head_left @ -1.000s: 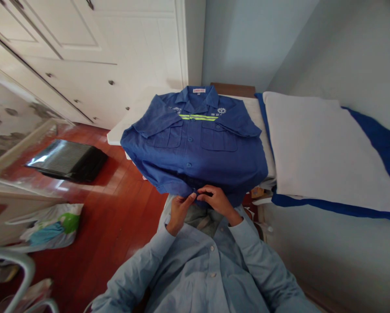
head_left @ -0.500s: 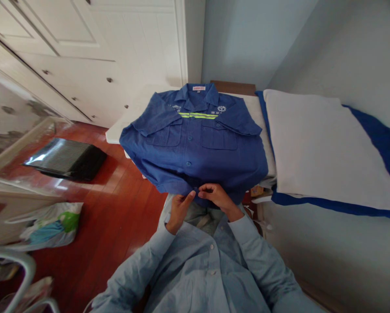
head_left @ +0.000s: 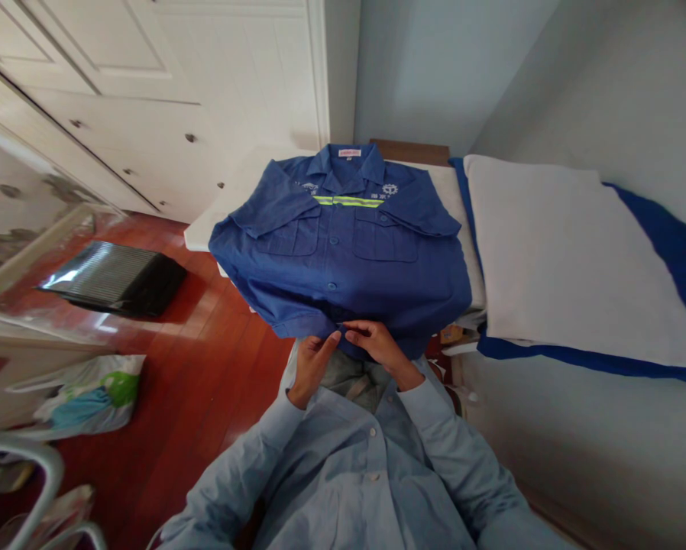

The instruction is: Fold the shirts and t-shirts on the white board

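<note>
A blue short-sleeved work shirt (head_left: 331, 260) lies front side up, its collar away from me and its lower edge hanging toward my lap. A yellow-and-silver reflective strip crosses its chest, above two flap pockets. Two buttons show fastened down the front. At the bottom of the button front, my left hand (head_left: 312, 365) pinches the shirt's cloth with thumb and fingers. Close beside it, my right hand (head_left: 380, 347) pinches the same front edge. The fingertips nearly meet, and the small piece of cloth or button between them is hard to make out.
Under the shirt is a white table (head_left: 199, 233). To the right lies a white cloth pad (head_left: 572, 260) over blue fabric (head_left: 584, 363). A white cabinet (head_left: 251, 92) stands behind. On the red floor are a black ribbed object (head_left: 119, 279) and a plastic bag (head_left: 99, 397).
Both hands have shifted slightly to the left, still at the shirt's lower front edge. The shirt keeps its place on the table.
</note>
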